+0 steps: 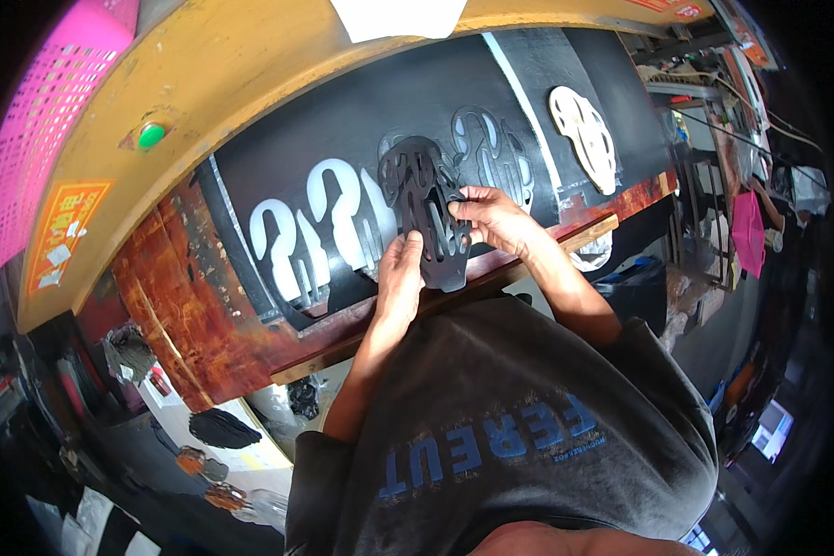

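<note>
My left hand (401, 274) and my right hand (492, 219) both grip a black cut-out piece (447, 264), flat and slotted, shaped somewhat like a shoe upper. Fingers of the left hand close on its left edge, with the thumb on top; the right thumb and fingers pinch its right side. Under it lies a black sheet (296, 139) with several curved openings, some of which show white beneath. To the right rests a thick white slotted form (586, 139) of similar outline, touched by neither hand.
A yellow machine beam (241, 74) with a green button (151, 135) spans the far side. The worn reddish-brown board (185, 306) extends past the sheet at left. At far left stands a pink perforated basket (51, 120); a black bundle (224, 429) lies at lower left.
</note>
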Demonstrator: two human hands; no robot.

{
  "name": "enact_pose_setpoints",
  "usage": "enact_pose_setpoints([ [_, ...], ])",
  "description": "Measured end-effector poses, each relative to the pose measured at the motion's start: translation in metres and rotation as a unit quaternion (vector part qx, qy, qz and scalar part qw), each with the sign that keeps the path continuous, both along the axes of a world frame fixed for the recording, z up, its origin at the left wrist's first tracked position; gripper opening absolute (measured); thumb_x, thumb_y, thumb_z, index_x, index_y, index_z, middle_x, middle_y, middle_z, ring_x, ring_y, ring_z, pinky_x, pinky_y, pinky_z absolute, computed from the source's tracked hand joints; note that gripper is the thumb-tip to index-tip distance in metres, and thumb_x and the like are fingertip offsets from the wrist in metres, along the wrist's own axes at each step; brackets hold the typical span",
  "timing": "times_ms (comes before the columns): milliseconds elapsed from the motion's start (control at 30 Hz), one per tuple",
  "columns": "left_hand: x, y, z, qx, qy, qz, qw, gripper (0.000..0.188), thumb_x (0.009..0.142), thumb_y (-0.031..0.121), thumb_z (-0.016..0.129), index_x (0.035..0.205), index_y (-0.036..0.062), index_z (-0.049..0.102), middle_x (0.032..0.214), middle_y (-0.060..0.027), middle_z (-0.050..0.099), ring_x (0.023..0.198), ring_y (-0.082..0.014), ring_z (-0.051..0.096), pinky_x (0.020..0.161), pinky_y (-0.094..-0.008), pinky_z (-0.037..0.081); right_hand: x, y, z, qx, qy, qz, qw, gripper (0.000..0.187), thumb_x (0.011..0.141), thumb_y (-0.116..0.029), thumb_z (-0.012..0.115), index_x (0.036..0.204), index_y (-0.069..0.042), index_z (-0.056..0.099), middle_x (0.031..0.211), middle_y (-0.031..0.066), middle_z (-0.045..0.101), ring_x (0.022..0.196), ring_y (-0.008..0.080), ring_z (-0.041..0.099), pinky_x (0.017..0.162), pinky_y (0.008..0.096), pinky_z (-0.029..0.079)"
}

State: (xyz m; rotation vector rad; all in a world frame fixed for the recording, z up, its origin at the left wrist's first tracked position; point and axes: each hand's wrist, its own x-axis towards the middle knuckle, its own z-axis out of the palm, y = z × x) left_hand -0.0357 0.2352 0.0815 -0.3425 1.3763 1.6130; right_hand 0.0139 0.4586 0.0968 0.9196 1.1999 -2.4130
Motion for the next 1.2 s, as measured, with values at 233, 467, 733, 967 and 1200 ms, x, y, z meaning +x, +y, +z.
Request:
enact_pose_setpoints([
  [233,-0.028,-0.052,0.055,0.010,0.149,0.111,0.983,0.020,0.108,0.014,0.070,0.123,0.0003,0.069,0.106,-0.0002,0.071,0.091,-0.0084,0.063,0.082,-0.0280,0.055,-0.005,-0.048,0.007,0.068,-0.028,0.079,0.994,0.034,0.106,-0.024,0.074,0.132,-0.002,0.069,0.111,0.0088,0.076,0.092,0.0190,0.076,0.076,0.0322,0.066],
  [467,-0.103,-0.217,0.161,-0.124,0.365,0.121,0.915,0.012,0.104,0.017,0.073,0.112,0.0093,0.075,0.099,0.0012,0.074,0.088,-0.0105,0.067,0.084,-0.0298,0.054,-0.016,-0.063,0.009,0.072,0.061,0.163,0.982,0.036,0.110,-0.030,0.069,0.132,-0.002,0.070,0.111,0.0093,0.077,0.093,0.0187,0.075,0.084,0.0346,0.064],
  [733,-0.134,-0.437,0.133,-0.109,0.297,0.222,0.922,0.027,0.111,0.021,0.067,0.132,0.0038,0.068,0.119,-0.0068,0.077,0.104,-0.0164,0.074,0.092,-0.0362,0.060,0.017,-0.033,0.006,0.078,0.030,0.108,0.991,0.035,0.107,-0.026,0.074,0.131,0.000,0.072,0.109,0.0051,0.077,0.090,0.0121,0.073,0.082,0.0287,0.063],
  [967,-0.086,-0.379,0.020,-0.517,0.507,0.025,0.689,0.047,0.107,0.036,0.071,0.135,-0.0012,0.070,0.127,-0.0147,0.077,0.112,-0.0258,0.072,0.100,-0.0401,0.058,0.059,-0.006,0.004,0.266,-0.008,0.016,0.964,0.032,0.106,-0.020,0.074,0.129,0.003,0.073,0.105,0.0052,0.078,0.087,0.0115,0.072,0.081,0.0267,0.059],
  [1200,-0.060,-0.048,0.002,-0.066,0.243,-0.013,0.968,0.037,0.112,0.020,0.063,0.140,-0.0040,0.065,0.123,-0.0126,0.074,0.090,-0.0171,0.077,0.065,-0.0271,0.061,-0.026,0.022,0.000,0.522,0.087,0.066,0.846,0.039,0.099,-0.020,0.075,0.134,-0.001,0.073,0.116,0.0148,0.081,0.107,0.0209,0.078,0.095,0.0340,0.060],
])
